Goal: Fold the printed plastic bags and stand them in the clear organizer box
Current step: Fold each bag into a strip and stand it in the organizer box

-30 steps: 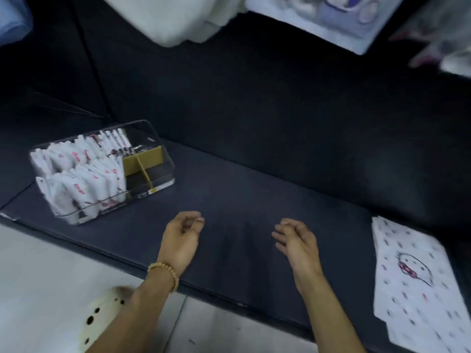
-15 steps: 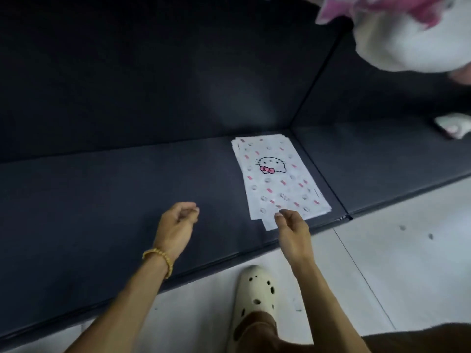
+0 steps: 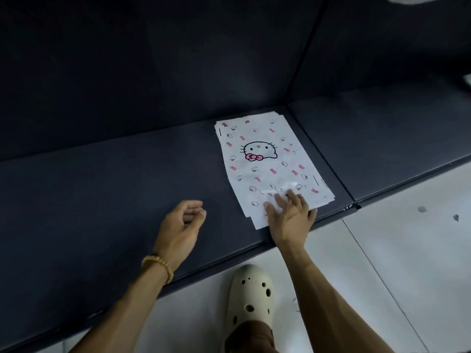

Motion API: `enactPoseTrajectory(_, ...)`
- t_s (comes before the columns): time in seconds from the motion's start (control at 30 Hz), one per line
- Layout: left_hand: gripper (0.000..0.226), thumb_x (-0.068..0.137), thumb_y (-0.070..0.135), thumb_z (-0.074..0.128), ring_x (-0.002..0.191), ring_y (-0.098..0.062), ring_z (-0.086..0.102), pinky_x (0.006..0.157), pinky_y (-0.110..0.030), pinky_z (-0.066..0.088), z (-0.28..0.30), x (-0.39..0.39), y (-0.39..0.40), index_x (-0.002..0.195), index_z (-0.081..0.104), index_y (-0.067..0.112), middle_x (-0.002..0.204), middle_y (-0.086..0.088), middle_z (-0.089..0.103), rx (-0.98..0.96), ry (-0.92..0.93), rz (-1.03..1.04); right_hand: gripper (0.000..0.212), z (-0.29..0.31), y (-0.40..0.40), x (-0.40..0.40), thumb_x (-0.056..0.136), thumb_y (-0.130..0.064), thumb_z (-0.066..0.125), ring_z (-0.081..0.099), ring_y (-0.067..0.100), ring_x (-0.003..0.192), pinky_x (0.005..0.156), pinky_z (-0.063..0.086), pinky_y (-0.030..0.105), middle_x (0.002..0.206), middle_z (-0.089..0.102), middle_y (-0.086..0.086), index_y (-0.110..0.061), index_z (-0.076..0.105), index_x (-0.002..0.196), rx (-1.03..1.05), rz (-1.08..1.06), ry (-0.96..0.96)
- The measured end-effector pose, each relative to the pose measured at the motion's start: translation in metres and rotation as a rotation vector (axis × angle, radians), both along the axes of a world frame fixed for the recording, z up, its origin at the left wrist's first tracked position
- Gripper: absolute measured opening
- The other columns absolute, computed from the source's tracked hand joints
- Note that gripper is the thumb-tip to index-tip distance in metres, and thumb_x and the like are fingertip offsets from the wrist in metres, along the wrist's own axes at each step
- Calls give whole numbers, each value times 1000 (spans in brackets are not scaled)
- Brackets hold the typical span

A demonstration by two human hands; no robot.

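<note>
The right hand has moved forward since half a second ago: then it only reached the near edge of the bags, now it lies on top of them. The box has been out of view since the head turned right.

A dark padded bench runs across the room against a dark padded wall, with a seam just right of the bags. Pale floor lies on the near side. The bags lie flat in a stack on the bench, white with a cat face and pink bows. The right hand presses their near end with straight, spread fingers. The left hand hovers left of the stack, fingers loosely curled, holding nothing. A cream clog stands on the floor between the forearms. A bead bracelet circles the left wrist.
</note>
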State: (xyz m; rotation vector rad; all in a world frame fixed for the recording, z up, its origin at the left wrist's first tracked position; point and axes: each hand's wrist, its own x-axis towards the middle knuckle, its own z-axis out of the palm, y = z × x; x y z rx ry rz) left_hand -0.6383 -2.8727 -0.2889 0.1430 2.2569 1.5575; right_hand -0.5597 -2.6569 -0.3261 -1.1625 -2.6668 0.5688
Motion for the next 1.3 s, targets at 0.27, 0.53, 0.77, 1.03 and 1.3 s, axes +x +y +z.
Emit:
enactPoseTrajectory(0.27, 20, 92, 23, 63, 98, 1, 60, 79, -13, 49, 2, 1, -7, 111, 60, 27, 107, 12, 64, -62, 6, 0, 20, 20, -7, -3, 96, -25, 61, 51, 33, 122, 110, 27, 52, 128, 64, 7, -15, 77, 104, -31, 112, 222)
enactPoseTrajectory(0.53, 82, 76, 34, 80, 143, 1, 8, 114, -20, 12, 17, 6, -23, 144, 36, 34, 147, 28, 19, -240, 368, -280, 36, 74, -82, -19, 99, -22, 51, 50, 17, 67, 102, 38, 47, 59, 46, -15, -27, 44, 64, -115, 575, 284)
enactPoseTrajectory(0.77, 18, 96, 17, 57, 107, -16, 61, 99, -30, 43, 21, 4, -68, 104, 73, 18, 111, 3, 71, -245, 440, -108, 39, 79, -111, -23, 89, -51, 60, 61, 14, 75, 74, 51, 35, 78, 68, -2, -13, 65, 84, -440, 598, 130)
enactPoseTrajectory(1.03, 20, 96, 21, 57, 67, 1, 61, 60, -9, 44, 30, -5, -131, 79, 67, 23, 74, 11, 70, -32, 154, 136, 8, 73, -117, -36, 87, -24, 70, 58, 9, 71, 64, 43, 14, 78, 66, -13, -25, 74, 94, -425, 616, -110)
enactPoseTrajectory(1.3, 6, 86, 23, 70, 77, -6, 70, 65, -21, 52, 15, 6, -179, 90, 72, 19, 82, 10, 74, -31, -137, 237, 13, 56, -162, -54, 87, -27, 59, 66, 14, 72, 60, 54, 25, 77, 70, -9, -19, 70, 86, -735, 391, -101)
